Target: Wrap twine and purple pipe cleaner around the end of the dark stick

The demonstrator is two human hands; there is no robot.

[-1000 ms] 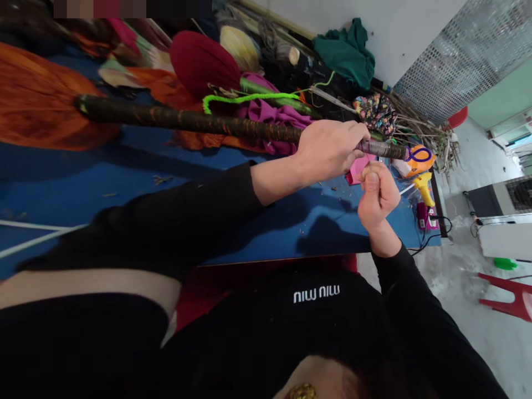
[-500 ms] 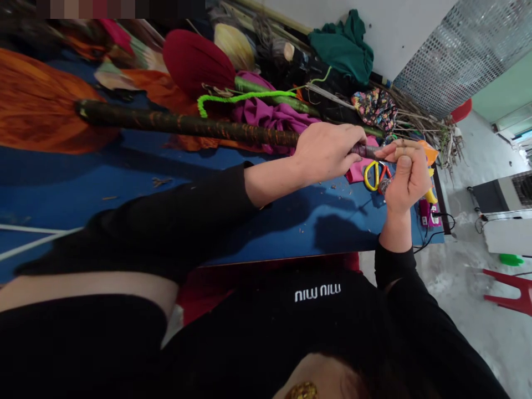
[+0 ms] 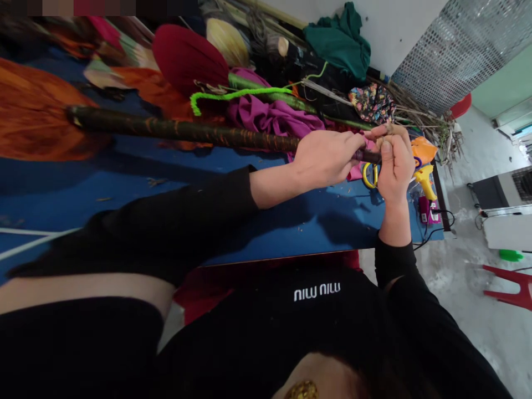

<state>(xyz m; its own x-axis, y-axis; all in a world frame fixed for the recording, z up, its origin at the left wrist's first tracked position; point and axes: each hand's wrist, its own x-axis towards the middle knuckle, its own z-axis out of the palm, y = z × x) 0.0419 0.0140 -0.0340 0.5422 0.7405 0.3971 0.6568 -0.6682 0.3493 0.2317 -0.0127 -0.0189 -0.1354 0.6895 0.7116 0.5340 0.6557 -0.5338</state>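
A long dark green-brown stick (image 3: 187, 131) with orange streaks lies across my view above the table. At its left end is a gathered bulb of orange cloth (image 3: 37, 111). My left hand (image 3: 326, 158) is closed around the stick near its right end, palm down. Just to the right, my right hand (image 3: 393, 160) is closed with thumb and fingers pinched together at the stick's dark tip. Its fingers hide the very end, and any small thing in the pinch cannot be made out. Yellow-handled scissors (image 3: 369, 175) lie beneath, partly covered by the right hand.
The blue table (image 3: 274, 227) carries a yellow glue gun (image 3: 424, 180), a purple box (image 3: 429, 210) with a black cable, a bright green fuzzy strip (image 3: 236, 95), purple cloth (image 3: 270, 116) and a dark red cloth bulb (image 3: 189, 58). Dry twigs (image 3: 440, 124) stick out at the far right corner.
My right hand has moved left, closer to my left hand, its fingers curling in more. The glue gun shows more now. The left hand keeps its grip on the stick.
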